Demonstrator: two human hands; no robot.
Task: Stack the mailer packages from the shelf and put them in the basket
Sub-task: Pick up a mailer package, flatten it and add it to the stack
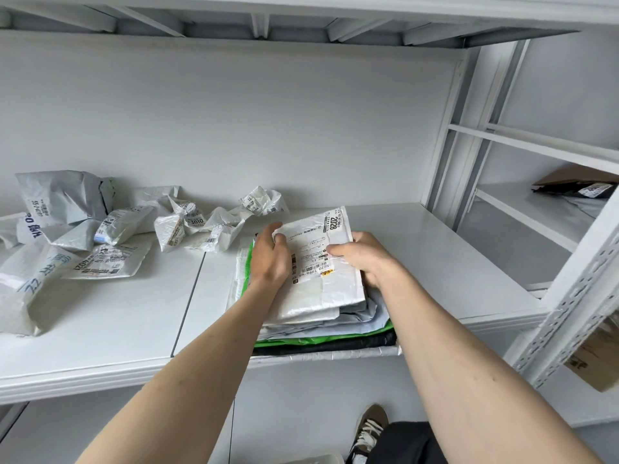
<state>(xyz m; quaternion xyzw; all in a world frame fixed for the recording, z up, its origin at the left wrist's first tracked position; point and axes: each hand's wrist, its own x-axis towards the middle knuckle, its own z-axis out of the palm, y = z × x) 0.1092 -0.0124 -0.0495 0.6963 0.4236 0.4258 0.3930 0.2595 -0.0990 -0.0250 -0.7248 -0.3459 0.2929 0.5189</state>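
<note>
A stack of mailer packages (335, 333) lies on the white shelf (117, 323), near its front edge, with green, black and grey bags under white ones. The top white mailer (321, 289) carries a printed label. My left hand (269, 256) grips its left edge with curled fingers. My right hand (360, 256) holds its right edge, thumb on top. Several loose crumpled mailers (110, 236) lie at the shelf's back left. No basket is clearly in view.
A large grey bag (23, 279) lies at the far left. The shelf frame's perforated upright (569, 309) stands at the right, with a neighbouring shelf holding a dark parcel (579, 189). Below are my shoe (368, 426) and a white rim (318, 458).
</note>
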